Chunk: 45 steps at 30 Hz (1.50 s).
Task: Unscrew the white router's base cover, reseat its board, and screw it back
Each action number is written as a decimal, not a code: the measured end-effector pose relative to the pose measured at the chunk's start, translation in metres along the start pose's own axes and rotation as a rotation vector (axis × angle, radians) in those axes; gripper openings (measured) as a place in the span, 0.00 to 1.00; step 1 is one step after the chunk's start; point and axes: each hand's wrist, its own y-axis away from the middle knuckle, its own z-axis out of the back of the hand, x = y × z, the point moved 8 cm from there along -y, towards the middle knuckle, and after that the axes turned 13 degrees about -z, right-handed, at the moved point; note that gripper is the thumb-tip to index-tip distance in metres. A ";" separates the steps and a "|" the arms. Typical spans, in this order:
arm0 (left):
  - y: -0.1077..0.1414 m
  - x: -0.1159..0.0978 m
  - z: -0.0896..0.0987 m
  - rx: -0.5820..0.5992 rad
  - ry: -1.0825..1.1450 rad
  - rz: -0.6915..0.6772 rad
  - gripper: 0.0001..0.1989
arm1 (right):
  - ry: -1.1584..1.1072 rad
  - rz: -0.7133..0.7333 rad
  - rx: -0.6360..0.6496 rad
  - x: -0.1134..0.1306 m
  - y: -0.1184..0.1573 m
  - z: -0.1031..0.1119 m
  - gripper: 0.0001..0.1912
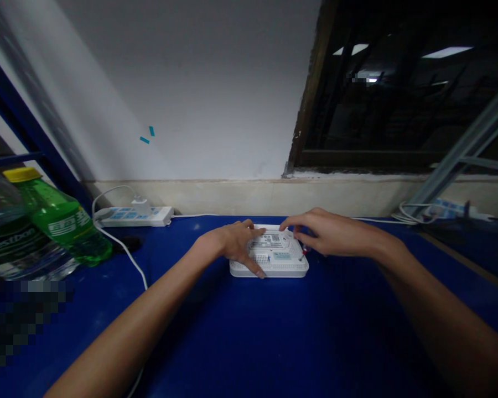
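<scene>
A flat white plastic box [282, 271] with rounded corners lies on the blue table, its vented, labelled side up; it looks like a router or similar device. My left hand [238, 246] spans its left side, thumb over the near edge and fingers towards the far edge, holding it. At the right side, my right hand [319, 235] has its index finger reaching to the far right part of the box. Below its curled fingers shows a thin screwdriver-like tool [304, 251] with a red part, its tip at the box's right edge. The grip is partly hidden.
A white power strip [161, 216] with a plugged-in adapter stands against the wall, its cable [128, 254] running down the left. Green bottle [72, 226] and a clear bottle [12, 243] are at far left. More cables [410, 215] lie at the back right beside a metal post [452, 149].
</scene>
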 end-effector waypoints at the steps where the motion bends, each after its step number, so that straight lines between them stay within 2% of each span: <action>1: 0.000 0.000 0.000 -0.001 0.000 -0.001 0.59 | 0.014 0.043 -0.030 0.005 0.003 0.003 0.20; 3: 0.000 0.000 0.001 -0.005 -0.002 -0.008 0.58 | 0.041 0.094 -0.065 0.011 0.007 0.007 0.23; 5: 0.000 0.000 0.001 -0.008 -0.004 -0.013 0.58 | 0.063 0.084 -0.082 0.010 0.006 0.006 0.21; 7: 0.000 0.000 0.000 -0.008 -0.001 -0.015 0.59 | 0.058 0.035 -0.074 0.005 0.001 0.004 0.17; 11: 0.000 0.001 -0.001 -0.006 0.012 -0.008 0.61 | -0.006 -0.079 0.020 -0.008 -0.006 -0.005 0.20; 14: 0.000 0.001 0.000 -0.011 0.017 -0.011 0.61 | 0.007 0.022 -0.036 0.002 -0.001 0.001 0.17; 17: -0.001 0.000 0.000 -0.012 0.027 -0.025 0.60 | 0.033 0.108 -0.089 0.011 0.004 0.007 0.21; 23: 0.000 0.002 0.000 -0.011 0.021 -0.033 0.61 | 0.014 -0.023 -0.073 -0.001 -0.005 0.002 0.19; 26: 0.001 0.003 0.000 -0.001 0.032 -0.029 0.60 | 0.024 0.018 -0.092 0.003 -0.003 0.005 0.17; 29: 0.003 0.004 0.001 0.014 0.037 -0.028 0.60 | 0.041 0.091 -0.114 0.009 0.002 0.008 0.20; 32: 0.003 0.003 0.003 0.011 0.029 -0.045 0.59 | 0.043 0.049 -0.127 0.005 -0.001 0.008 0.20; 36: 0.003 0.006 0.003 -0.002 0.020 -0.048 0.59 | -0.009 -0.034 -0.074 -0.004 -0.007 0.003 0.18; 38: 0.004 0.008 0.003 -0.007 0.012 -0.050 0.59 | -0.013 0.019 -0.089 0.001 -0.004 0.005 0.17; 41: 0.005 0.010 0.004 -0.007 0.014 -0.066 0.59 | 0.018 0.115 -0.142 0.011 0.002 0.010 0.21; 45: 0.005 0.010 0.003 -0.004 0.016 -0.075 0.58 | -0.008 0.010 -0.076 0.003 -0.003 0.004 0.17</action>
